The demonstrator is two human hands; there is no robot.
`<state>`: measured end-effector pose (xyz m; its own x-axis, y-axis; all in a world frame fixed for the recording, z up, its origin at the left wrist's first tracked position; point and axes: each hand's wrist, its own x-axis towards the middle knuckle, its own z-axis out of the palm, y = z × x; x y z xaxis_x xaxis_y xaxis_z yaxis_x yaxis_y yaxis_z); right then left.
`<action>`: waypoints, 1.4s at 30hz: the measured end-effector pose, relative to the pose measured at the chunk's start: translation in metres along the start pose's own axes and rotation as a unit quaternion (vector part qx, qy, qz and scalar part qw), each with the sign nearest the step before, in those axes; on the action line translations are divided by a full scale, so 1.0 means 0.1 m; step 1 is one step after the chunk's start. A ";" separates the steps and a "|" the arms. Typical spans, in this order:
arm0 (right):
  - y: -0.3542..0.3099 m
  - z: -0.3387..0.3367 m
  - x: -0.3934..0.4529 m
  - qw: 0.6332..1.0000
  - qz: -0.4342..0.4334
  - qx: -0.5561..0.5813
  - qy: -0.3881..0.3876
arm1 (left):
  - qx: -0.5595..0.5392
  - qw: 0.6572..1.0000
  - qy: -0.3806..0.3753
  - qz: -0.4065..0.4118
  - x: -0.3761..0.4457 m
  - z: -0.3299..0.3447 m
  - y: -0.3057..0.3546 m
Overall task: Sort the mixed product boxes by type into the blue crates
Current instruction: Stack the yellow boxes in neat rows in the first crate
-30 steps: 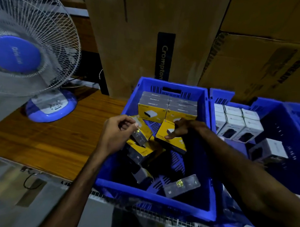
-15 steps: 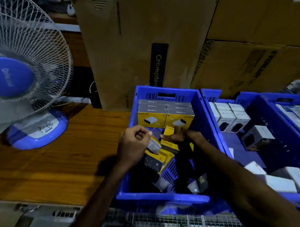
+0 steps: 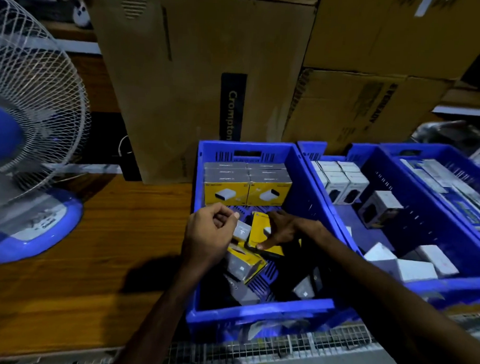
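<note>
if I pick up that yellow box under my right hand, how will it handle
The yellow box looks like stiff printed carton, so it probably keeps its shape. Flat sides mean it shouldn't roll. It lies tilted on loose boxes, so it may slide when the right hand shifts.

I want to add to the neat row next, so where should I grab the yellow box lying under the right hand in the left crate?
Take the yellow box by its two long side edges, coming from above. It lies tilted, broad face up, on other loose boxes, so those edges look free. The right hand already rests its fingers on that face; the left hand pinches a small grey box beside it.
</note>
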<state>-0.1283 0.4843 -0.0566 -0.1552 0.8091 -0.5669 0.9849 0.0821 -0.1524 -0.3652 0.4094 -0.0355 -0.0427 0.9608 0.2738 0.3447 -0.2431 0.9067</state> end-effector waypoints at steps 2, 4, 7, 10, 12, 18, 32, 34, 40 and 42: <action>0.05 0.03 -0.03 1.000 -0.006 -0.007 0.012 | -0.003 1.000 -0.004 -0.004 0.00 0.01 -0.01; 0.10 0.04 -0.07 1.000 -0.016 -0.010 0.015 | 0.000 1.000 -0.006 -0.003 -0.01 0.01 -0.01; 0.15 0.00 -0.10 0.999 -0.041 -0.002 0.019 | -0.006 1.000 -0.004 0.003 -0.01 0.00 -0.01; 0.20 -0.08 -0.11 0.996 -0.067 0.043 0.046 | -0.012 1.000 -0.004 -0.003 -0.02 0.02 -0.02; 0.26 -0.20 -0.18 0.987 -0.085 0.119 0.066 | -0.021 1.000 -0.004 -0.011 -0.02 0.03 -0.03; 0.16 -0.54 -0.56 0.952 -0.193 0.151 0.184 | -0.039 0.999 0.004 -0.025 -0.05 0.02 0.03; 0.18 -0.63 -0.71 0.917 -0.180 0.029 0.354 | 0.062 0.998 0.025 0.007 -0.11 0.04 0.12; 0.17 -0.70 -0.60 0.917 -0.157 -0.018 0.368 | 0.055 0.998 0.033 0.001 -0.10 0.04 0.13; 0.17 -0.85 -0.16 0.918 -0.118 -0.104 0.364 | 0.051 0.998 0.033 -0.018 -0.11 0.03 0.11; 0.10 -0.87 -0.03 0.921 -0.101 -0.125 0.354 | 0.051 0.998 0.036 -0.019 -0.10 0.03 0.10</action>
<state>-0.1113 0.5332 0.0137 -0.3351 0.9324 0.1356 0.9422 0.3322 0.0444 -0.3588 0.3972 -0.0300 -0.1232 0.9565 0.2646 0.4349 -0.1876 0.8807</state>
